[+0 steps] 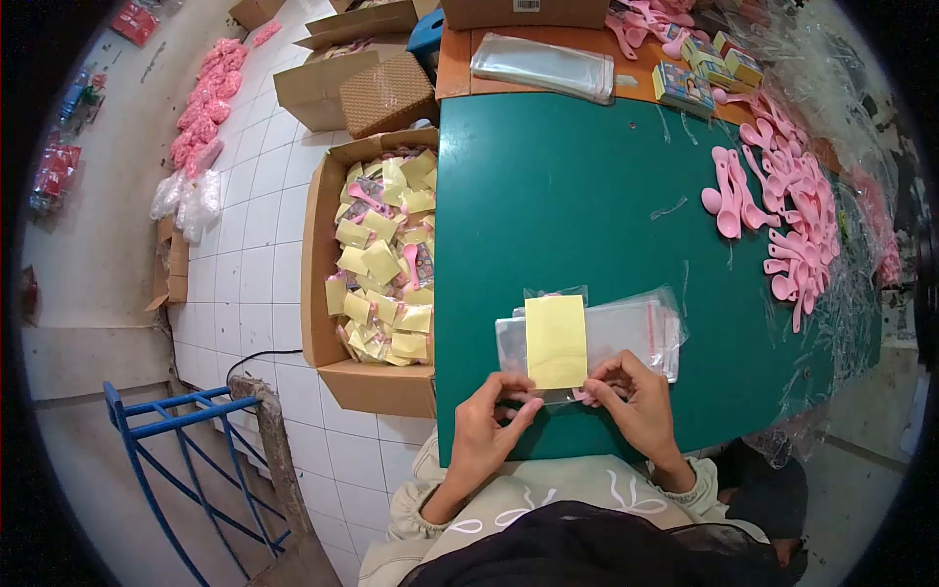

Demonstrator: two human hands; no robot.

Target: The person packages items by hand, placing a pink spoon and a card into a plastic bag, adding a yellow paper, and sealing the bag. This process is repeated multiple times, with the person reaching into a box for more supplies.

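A clear plastic bag with a yellow card (556, 342) in it is held upright in front of me at the table's near edge. My left hand (489, 416) pinches its lower left corner. The lower right corner is between the thumb and fingers of my right hand (631, 396). A bit of pink shows at the bag's bottom by my right fingertips; the rest of it is hidden behind the card. Beneath and behind the bag lies a stack of clear plastic bags (626, 328) on the green table (567, 196).
Pink plastic spoons (802, 225) are heaped at the table's right. Small boxes (683, 88) and a pack of clear bags (543, 67) sit at the back. Left of the table, a cardboard box (323, 254) holds many filled bags. A blue metal rack (186, 421) stands lower left.
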